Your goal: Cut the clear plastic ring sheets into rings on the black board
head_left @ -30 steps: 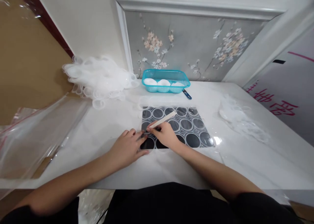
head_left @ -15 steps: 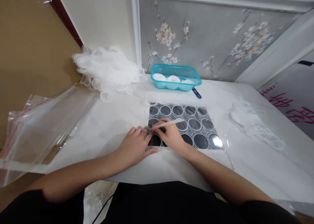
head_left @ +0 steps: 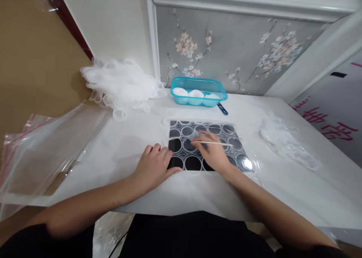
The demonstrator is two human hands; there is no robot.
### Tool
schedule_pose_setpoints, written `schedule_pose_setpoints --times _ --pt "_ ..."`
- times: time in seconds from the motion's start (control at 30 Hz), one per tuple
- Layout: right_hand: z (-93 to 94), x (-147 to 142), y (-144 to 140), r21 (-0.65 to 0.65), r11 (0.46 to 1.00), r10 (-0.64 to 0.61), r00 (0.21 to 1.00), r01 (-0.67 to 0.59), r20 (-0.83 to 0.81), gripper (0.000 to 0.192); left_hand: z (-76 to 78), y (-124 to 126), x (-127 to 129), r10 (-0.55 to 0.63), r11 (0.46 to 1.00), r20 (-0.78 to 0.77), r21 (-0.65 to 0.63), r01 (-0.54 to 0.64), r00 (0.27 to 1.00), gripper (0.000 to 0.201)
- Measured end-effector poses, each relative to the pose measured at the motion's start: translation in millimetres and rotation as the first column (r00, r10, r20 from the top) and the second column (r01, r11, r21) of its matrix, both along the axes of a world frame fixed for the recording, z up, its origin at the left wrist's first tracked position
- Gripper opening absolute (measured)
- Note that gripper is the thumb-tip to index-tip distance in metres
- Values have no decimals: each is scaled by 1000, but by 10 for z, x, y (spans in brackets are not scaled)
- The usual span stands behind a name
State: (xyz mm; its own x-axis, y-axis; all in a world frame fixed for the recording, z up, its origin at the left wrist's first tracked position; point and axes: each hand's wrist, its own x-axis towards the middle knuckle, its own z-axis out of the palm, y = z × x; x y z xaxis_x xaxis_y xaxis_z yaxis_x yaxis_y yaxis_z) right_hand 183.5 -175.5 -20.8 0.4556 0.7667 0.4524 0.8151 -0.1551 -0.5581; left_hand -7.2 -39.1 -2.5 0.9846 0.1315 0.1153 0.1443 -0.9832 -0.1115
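Note:
A dark sheet with rows of black ovals edged by pale rings (head_left: 193,162) lies on the white table under a clear glossy film. My left hand (head_left: 154,164) rests flat at its left edge, fingers stretched and thumb along the near edge. Over the middle of the sheet, my right hand (head_left: 213,154) pinches a thin whitish stick (head_left: 219,142) that points to the right. Whether the tip near the fingers touches the sheet I cannot tell. The palm hides several ovals.
Behind the sheet stands a blue plastic basket (head_left: 222,96) with white round pieces, a dark blue cutter (head_left: 223,109) beside it. A heap of translucent rings (head_left: 121,84) is at back left, clear zip bags (head_left: 65,141) at left. More translucent strips (head_left: 285,141) lie right.
My right hand has moved rightward with the stick, away from my left fingers. The left hand has stayed by the sheet's left edge. The whole view has shifted slightly.

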Motion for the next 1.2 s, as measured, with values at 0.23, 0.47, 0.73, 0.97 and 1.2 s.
schedule_pose_setpoints --times 0.23,0.47,0.73,0.97,1.2 --pt "-211 -128 -39 30 995 103 923 -99 -370 20 -114 -53 107 -184 980 -33 -84 180 982 66" --pt "-211 -96 -33 24 997 81 933 -77 -352 15 -187 -47 135 -187 978 -72 -103 179 980 66" --pt "-211 -231 -91 -115 988 101 995 -102 -21 18 -151 -50 138 -191 970 -72 -167 177 979 68" --pt "97 161 -139 10 982 -179 919 188 351 24 -126 -60 135 -129 963 -73 -246 108 989 70" --pt "46 511 -533 226 909 -398 890 350 225 26 -59 -60 157 -113 955 -78 -282 87 991 60"
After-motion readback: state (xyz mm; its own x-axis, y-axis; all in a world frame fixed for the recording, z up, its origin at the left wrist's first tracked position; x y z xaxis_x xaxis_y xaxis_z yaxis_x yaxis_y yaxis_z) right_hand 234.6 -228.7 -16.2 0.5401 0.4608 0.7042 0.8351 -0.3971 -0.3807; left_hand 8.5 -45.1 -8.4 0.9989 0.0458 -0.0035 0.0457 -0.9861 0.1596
